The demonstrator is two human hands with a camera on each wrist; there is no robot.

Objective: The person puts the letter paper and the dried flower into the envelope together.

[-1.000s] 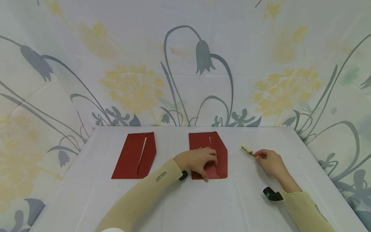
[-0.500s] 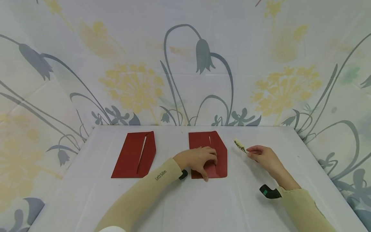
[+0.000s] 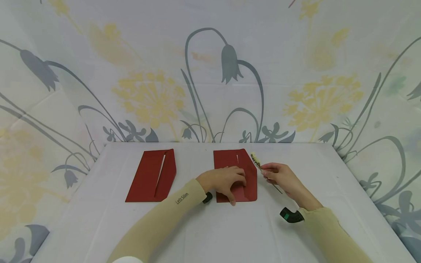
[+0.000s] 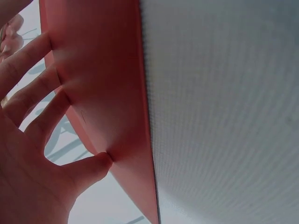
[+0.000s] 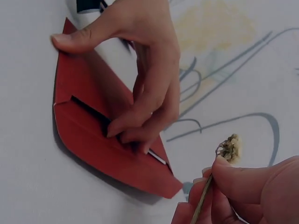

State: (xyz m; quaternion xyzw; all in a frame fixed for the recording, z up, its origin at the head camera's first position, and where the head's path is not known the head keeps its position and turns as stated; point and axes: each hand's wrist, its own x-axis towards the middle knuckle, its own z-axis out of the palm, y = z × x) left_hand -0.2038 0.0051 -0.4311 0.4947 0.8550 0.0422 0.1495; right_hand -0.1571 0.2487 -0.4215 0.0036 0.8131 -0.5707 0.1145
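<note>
My left hand point(image 3: 225, 181) rests over the right-hand red envelope point(image 3: 251, 186), which lies with its flap pointing right. In the right wrist view the fingertips press at the slit of the envelope point(image 5: 107, 156), and the thumb touches its edge. The left wrist view shows the fingers spread against the red paper point(image 4: 103, 70). My right hand point(image 3: 279, 179) pinches the thin stem of a small dried flower point(image 3: 255, 160) between thumb and fingers. Its pale yellow head points up and left, close to the envelope's right edge; the stem's end sticks out below the hand.
Another red envelope point(image 3: 149, 179), its flap also to the right, lies on the left of the white-covered table point(image 3: 210, 233). Behind the table hangs a flower-printed cloth point(image 3: 273, 73). A black wrist device point(image 3: 291, 215) juts out at the right sleeve.
My right hand has carried the flower left to the right edge of the envelope, and the flower stands more upright in view. The left hand has stayed on the envelope.
</note>
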